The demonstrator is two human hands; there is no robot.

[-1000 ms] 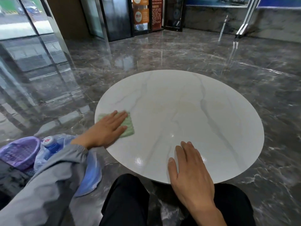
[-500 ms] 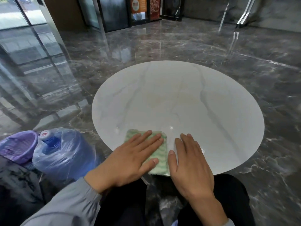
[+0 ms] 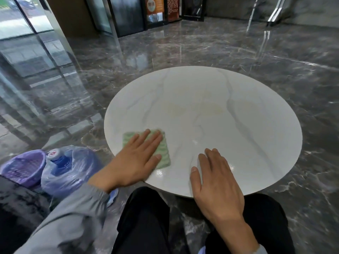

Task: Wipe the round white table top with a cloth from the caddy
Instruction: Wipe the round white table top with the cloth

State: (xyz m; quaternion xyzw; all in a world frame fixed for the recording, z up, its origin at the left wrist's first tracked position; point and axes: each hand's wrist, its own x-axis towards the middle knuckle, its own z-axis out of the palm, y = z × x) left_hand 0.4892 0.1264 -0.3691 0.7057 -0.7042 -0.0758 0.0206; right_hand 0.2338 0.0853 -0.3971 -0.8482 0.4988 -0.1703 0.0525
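Head view: wiping under way, left hand [image 3: 136,160] flat with fingers [image 3: 145,139] spread on green cloth [image 3: 162,153] at lower left of table [image 3: 256,99], right hand [image 3: 218,182] flat, fingers apart, empty; yellowish marks [image 3: 194,109] at centre unwiped.

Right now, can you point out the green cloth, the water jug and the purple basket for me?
green cloth [image 3: 163,151]: head view, its bare right part beside the fingers.
water jug [image 3: 73,167]: head view, the plastic-wrapped shoulder.
purple basket [image 3: 22,167]: head view, its mesh inside wall.
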